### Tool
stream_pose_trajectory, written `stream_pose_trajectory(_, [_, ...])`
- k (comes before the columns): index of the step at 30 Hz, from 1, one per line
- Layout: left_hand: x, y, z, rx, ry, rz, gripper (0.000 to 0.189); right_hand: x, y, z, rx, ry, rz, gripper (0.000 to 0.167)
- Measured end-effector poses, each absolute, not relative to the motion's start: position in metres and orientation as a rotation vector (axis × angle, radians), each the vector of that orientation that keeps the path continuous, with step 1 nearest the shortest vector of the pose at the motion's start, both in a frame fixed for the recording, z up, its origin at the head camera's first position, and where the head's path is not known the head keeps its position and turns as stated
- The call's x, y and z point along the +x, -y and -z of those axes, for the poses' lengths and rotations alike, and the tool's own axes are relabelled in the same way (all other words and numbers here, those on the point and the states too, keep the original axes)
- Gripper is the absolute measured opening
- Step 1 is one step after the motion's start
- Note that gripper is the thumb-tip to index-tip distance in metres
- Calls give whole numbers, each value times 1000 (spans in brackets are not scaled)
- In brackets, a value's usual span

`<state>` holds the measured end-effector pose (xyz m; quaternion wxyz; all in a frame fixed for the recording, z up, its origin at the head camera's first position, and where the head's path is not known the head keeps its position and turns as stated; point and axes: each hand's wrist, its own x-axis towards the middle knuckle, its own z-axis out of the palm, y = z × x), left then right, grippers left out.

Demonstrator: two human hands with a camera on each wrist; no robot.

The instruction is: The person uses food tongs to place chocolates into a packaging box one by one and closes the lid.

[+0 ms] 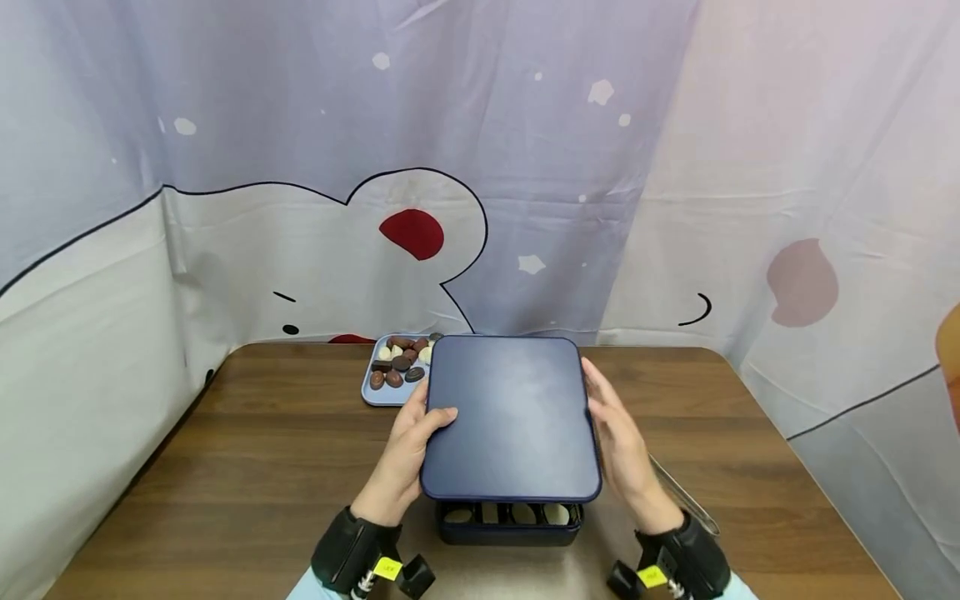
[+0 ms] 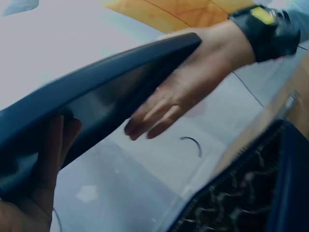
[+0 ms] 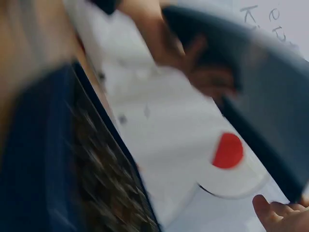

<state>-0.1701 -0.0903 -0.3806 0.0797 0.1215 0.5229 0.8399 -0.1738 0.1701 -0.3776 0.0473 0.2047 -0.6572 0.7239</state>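
Note:
A dark blue, square lid point(image 1: 513, 417) hangs over a matching dark blue box point(image 1: 510, 535), tilted and raised off it. My left hand point(image 1: 401, 454) grips the lid's left side, thumb on top and fingers underneath. At the right side, my right hand point(image 1: 618, 450) has its fingers stretched along the lid's edge without curling round it. Below the lid's near edge, a row of light and dark pieces in compartments shows inside the box; the lid hides the others. In the left wrist view the box's patterned inside point(image 2: 227, 193) shows beneath the raised lid.
Behind the lid to the left, a light blue tray point(image 1: 365, 392) carries several brown, dark and white chocolates point(image 1: 401, 364). A thin metal utensil point(image 1: 686, 496) lies by the right wrist on the wooden table point(image 1: 247, 450). A printed curtain point(image 1: 555, 167) hangs behind the table.

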Motion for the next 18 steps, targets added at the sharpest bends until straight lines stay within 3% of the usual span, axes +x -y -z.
stream_pose_trajectory(9, [-177,82,399,210,-1932,-2388,74,-166,-154,397,349,2182,-2341,64])
stream_pose_trajectory(18, [-183,81,434,173,-2033,-2297,72,-170,-151,418,233,2312,-2204,82])
